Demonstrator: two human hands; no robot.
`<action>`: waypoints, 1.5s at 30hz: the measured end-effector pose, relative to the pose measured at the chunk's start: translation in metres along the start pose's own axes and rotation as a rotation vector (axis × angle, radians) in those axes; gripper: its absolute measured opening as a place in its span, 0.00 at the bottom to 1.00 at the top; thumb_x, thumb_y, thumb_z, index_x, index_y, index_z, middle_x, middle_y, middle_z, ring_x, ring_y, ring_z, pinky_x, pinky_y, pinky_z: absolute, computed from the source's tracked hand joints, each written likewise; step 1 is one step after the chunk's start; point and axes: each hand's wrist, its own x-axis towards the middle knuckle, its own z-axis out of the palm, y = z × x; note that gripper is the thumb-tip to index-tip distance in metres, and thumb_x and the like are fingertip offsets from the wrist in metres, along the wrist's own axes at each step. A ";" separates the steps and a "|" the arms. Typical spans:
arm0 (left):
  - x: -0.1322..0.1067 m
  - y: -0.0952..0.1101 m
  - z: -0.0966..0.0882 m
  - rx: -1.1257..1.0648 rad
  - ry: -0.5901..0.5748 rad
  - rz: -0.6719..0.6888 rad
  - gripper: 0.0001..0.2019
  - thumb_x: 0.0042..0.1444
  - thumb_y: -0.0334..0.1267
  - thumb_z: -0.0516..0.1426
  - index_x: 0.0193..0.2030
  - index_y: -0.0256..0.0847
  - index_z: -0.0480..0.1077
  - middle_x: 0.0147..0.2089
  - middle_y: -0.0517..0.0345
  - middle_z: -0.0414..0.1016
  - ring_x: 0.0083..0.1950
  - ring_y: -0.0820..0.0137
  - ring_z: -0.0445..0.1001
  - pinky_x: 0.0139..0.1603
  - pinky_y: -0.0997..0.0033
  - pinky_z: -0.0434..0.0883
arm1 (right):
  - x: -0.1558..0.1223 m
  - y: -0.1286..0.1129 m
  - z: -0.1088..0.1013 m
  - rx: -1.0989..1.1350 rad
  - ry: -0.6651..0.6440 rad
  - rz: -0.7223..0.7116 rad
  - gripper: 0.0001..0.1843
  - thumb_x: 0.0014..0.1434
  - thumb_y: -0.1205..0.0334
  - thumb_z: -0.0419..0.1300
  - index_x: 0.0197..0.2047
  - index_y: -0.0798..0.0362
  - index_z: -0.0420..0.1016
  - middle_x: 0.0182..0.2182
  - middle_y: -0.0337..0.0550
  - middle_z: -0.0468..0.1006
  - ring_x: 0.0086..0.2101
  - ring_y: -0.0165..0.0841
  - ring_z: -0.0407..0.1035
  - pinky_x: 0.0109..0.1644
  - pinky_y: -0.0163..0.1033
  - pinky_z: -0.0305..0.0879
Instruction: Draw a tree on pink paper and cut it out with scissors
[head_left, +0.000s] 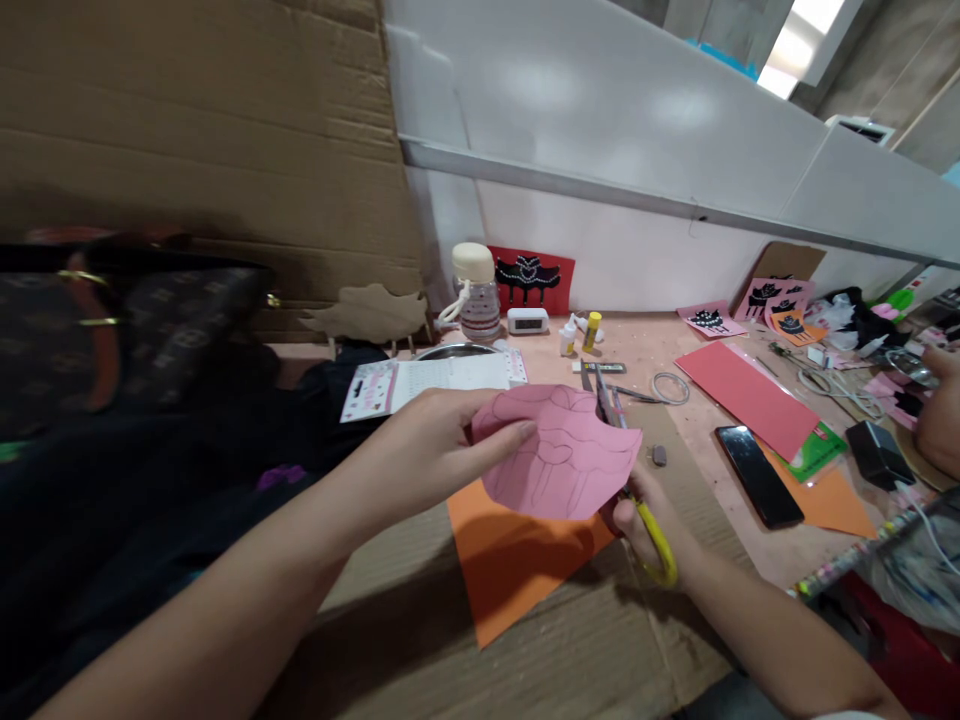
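My left hand (465,435) pinches the left side of a pink sheet of paper (559,470), thumb on top and fingers behind. Pencil-like outlines of a shape run across the paper, and its upper right edge has a curved cut. Scissors (660,550) with yellow handles are in my right hand (652,520), at the paper's right side. Their blades show at the curved edge, partly hidden behind the paper. Below the pink paper, an orange sheet (495,570) lies on the cardboard (390,640).
A jar with a cream lid (480,300), a small white clock (528,321) and a glue stick (592,331) stand at the back. To the right lie a red sheet (750,395) and a black phone (757,475). Another person's hand (941,410) is at the far right.
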 end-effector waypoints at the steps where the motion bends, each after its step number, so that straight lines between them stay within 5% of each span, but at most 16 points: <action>1: 0.000 -0.002 0.000 0.004 -0.003 0.005 0.19 0.62 0.52 0.55 0.35 0.40 0.82 0.25 0.63 0.74 0.28 0.70 0.68 0.34 0.73 0.70 | 0.000 -0.002 0.000 -0.014 0.003 -0.001 0.51 0.54 0.22 0.66 0.68 0.51 0.73 0.61 0.60 0.80 0.64 0.56 0.72 0.70 0.59 0.66; 13: 0.001 -0.008 0.000 0.036 -0.032 0.017 0.19 0.62 0.52 0.55 0.33 0.41 0.80 0.26 0.62 0.75 0.29 0.69 0.69 0.33 0.72 0.69 | 0.002 -0.002 0.000 -0.013 -0.012 -0.042 0.51 0.54 0.22 0.66 0.70 0.49 0.72 0.69 0.58 0.75 0.68 0.54 0.69 0.73 0.59 0.62; 29: -0.001 -0.005 -0.002 0.039 -0.034 0.002 0.20 0.62 0.53 0.55 0.36 0.41 0.82 0.28 0.61 0.78 0.29 0.69 0.70 0.30 0.74 0.66 | 0.004 -0.002 0.001 0.028 -0.022 -0.036 0.45 0.55 0.26 0.69 0.66 0.47 0.75 0.65 0.54 0.79 0.65 0.52 0.73 0.72 0.55 0.66; 39: 0.000 -0.007 -0.001 0.040 -0.019 0.012 0.20 0.62 0.54 0.55 0.29 0.41 0.76 0.24 0.63 0.71 0.27 0.70 0.65 0.27 0.73 0.63 | 0.003 -0.003 0.002 0.059 -0.025 -0.052 0.45 0.55 0.27 0.70 0.67 0.45 0.75 0.66 0.52 0.78 0.67 0.52 0.71 0.73 0.56 0.64; 45: 0.001 -0.006 -0.001 0.039 -0.033 -0.001 0.20 0.62 0.54 0.55 0.37 0.42 0.82 0.29 0.61 0.78 0.30 0.68 0.71 0.31 0.71 0.67 | 0.003 -0.001 0.002 0.013 -0.018 -0.021 0.49 0.52 0.22 0.68 0.66 0.45 0.75 0.66 0.52 0.79 0.67 0.53 0.71 0.74 0.58 0.63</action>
